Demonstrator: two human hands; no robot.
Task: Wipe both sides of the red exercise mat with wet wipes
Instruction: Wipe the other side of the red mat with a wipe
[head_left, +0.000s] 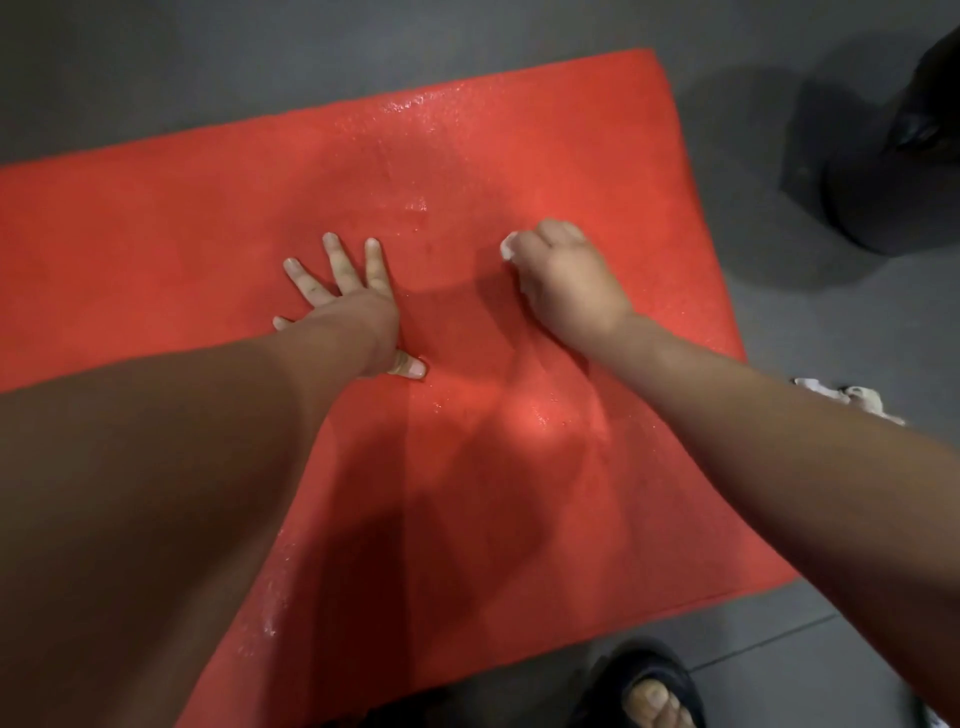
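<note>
One red mat (182, 234) is lying on the floor (156, 78). Two hands are resting on it. One left hand (353, 306) is showing all five fingers (340, 267) spread flat, and one right hand (566, 280) is curling round one white wipe (507, 248). One crumpled white wad (857, 397) is lying on the floor beside the mat. One foot (652, 701) in one black sandal (634, 667) is showing at the bottom edge. One dark round object (893, 202) is sitting at the upper right.
</note>
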